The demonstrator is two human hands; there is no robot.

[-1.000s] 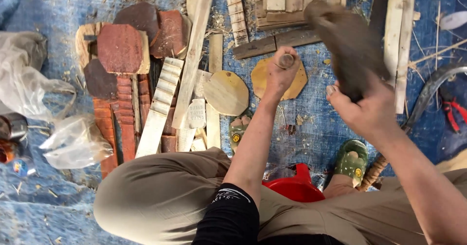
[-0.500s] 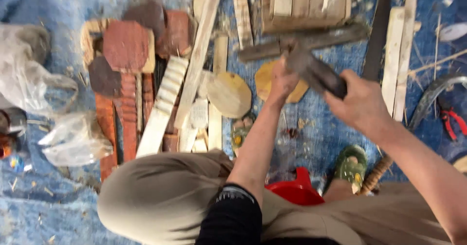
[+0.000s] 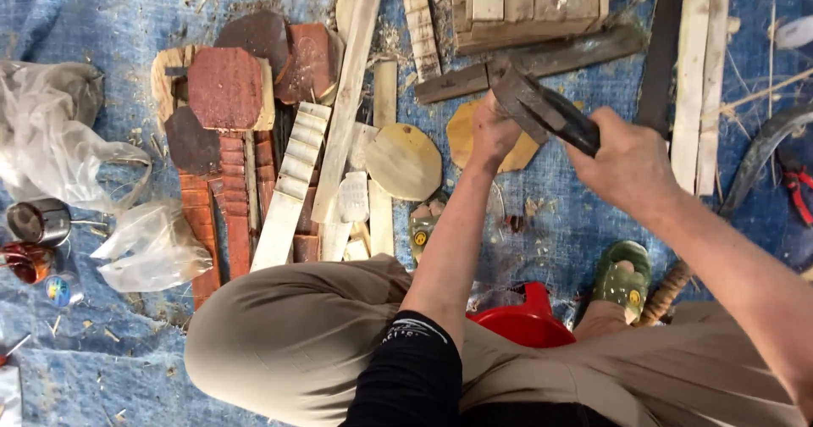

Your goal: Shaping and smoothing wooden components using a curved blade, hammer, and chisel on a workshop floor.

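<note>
the person is sitting cross-legged on a blue tarp (image 3: pixel 102 20) littered with shavings. the right hand (image 3: pixel 625 160) is clenching its fingers around the dark handle of a heavy chopping blade (image 3: pixel 542 109), whose flat head is pointing up-left, just above the left hand (image 3: pixel 491 130). the left hand's fingers are pinched shut on a small wooden piece that is too hidden to make out, holding it upright over a yellowish octagonal wood disc (image 3: pixel 474 139) on the tarp.

the blade head is sitting very near the left knuckles, so a stroke drifting sideways could, i judge, be hitting those fingers instead of the wood. the held piece is looking small, so it might be twisting or splitting unevenly under a blow. the tarp is soft ground, so the disc could be shifting. the green sandal (image 3: pixel 622 281) and foot are lying below the hands, where a glancing blade or flying chip could be landing.
</note>
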